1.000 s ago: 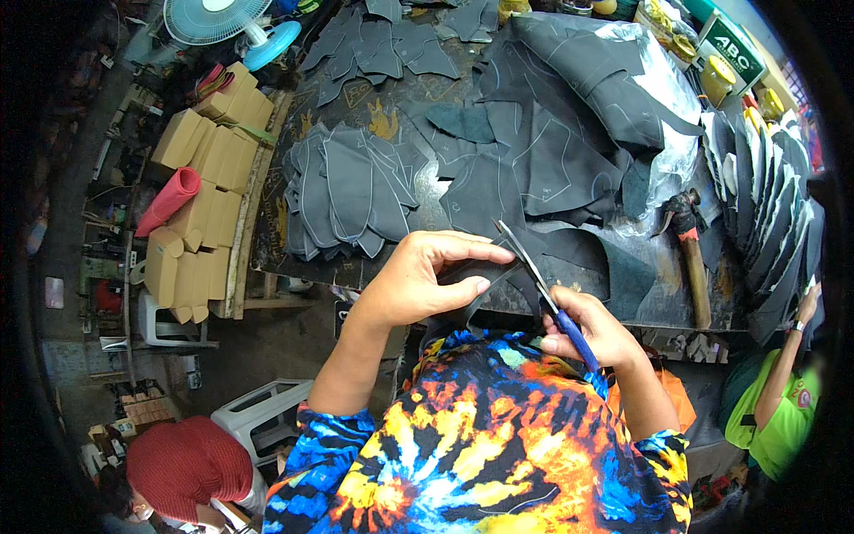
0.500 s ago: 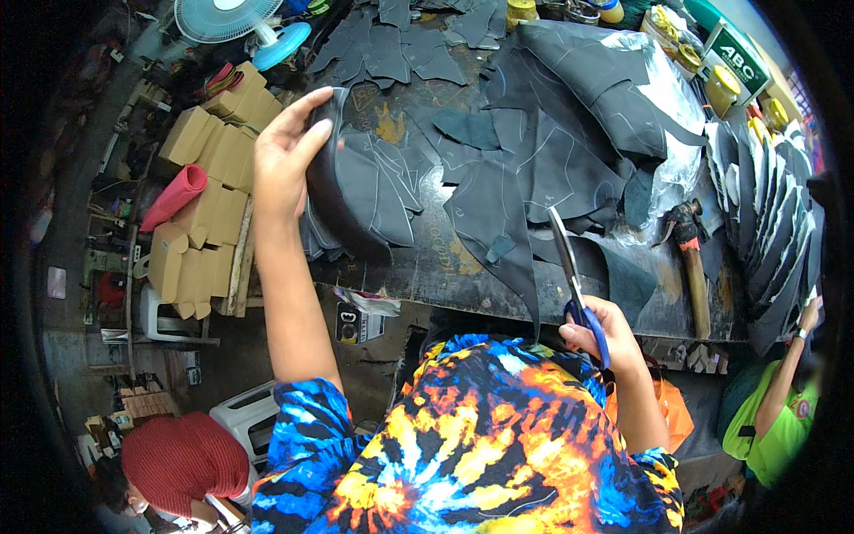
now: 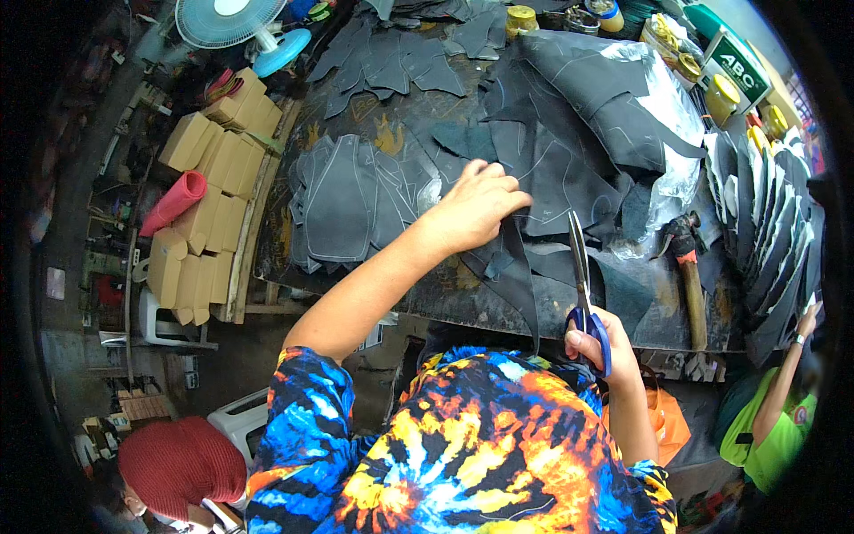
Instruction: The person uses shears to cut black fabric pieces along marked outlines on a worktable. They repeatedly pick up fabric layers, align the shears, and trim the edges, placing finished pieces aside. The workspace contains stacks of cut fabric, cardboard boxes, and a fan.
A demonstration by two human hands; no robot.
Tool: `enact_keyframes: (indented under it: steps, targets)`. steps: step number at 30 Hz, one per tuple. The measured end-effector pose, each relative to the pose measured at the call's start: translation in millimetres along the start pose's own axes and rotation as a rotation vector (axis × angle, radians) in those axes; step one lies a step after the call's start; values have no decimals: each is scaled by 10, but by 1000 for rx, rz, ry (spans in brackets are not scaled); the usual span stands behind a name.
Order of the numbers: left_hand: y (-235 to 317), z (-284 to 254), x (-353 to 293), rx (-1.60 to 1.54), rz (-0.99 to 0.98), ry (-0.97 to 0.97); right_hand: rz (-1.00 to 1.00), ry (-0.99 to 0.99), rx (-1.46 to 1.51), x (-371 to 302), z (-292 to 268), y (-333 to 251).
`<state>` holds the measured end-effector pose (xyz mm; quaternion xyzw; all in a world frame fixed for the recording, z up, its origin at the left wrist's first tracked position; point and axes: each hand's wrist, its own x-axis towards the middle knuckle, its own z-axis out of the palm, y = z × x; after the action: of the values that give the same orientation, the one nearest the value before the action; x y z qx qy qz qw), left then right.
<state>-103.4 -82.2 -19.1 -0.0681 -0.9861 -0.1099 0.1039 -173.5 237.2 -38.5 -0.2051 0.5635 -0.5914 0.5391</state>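
Note:
In my right hand [image 3: 614, 347], at the table's front edge, is a pair of scissors [image 3: 579, 258] with blue handles. Their blades point away from me and lie almost together. My left hand [image 3: 480, 206] is over the middle of the table with its fingers bent down. Beneath it is a dark leather piece [image 3: 511, 289] whose narrow end reaches the front edge; the fingertips are hidden, so a grip does not show. To the left lies a stack of cut black leather pieces [image 3: 334, 209] with pale outlines. Larger marked leather sheets [image 3: 569, 169] spread to the right.
A hammer [image 3: 689, 285] lies at the right, beside a standing row of dark pieces [image 3: 765, 222]. More cut pieces [image 3: 391, 62] cover the far side. Cardboard boxes [image 3: 213, 160] and a fan [image 3: 231, 18] stand left. A person in green [image 3: 778, 427] is at the right.
My left hand has moved right from the left side, where it held up a black leather piece; that piece is out of the hand. The scissors have shifted slightly right.

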Motion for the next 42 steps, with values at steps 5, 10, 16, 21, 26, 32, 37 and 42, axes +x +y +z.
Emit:
enact_keyframes:
  steps: [5, 10, 16, 21, 26, 32, 37, 42]
  targets:
    - [-263, -353, -30, -112, -32, 87, -25, -76, 1, -63, -44, 31]
    - [-284, -575, -223, -848, -682, 521, -46, -172, -96, -42, -11, 30]
    - [189, -271, -372, -1439, -586, 669, -10, -223, -43, 51, 152, 68]
    - [644, -31, -258, -1906, -612, 580, -126, -132, -38, 98, 214, 52]
    - [807, 68, -165, -2139, -571, 456, -57, 25, -112, 90, 148, -139]
    - [918, 34, -28, -2073, -509, 589, -136, -19, -98, 65, 41, -264]
    - [1282, 79, 195, -1895, -428, 861, -262, -46, -15, 189, 203, -109]
    - [1435, 111, 267, -1823, -377, 913, -389, 155, -170, 305, 370, -30]
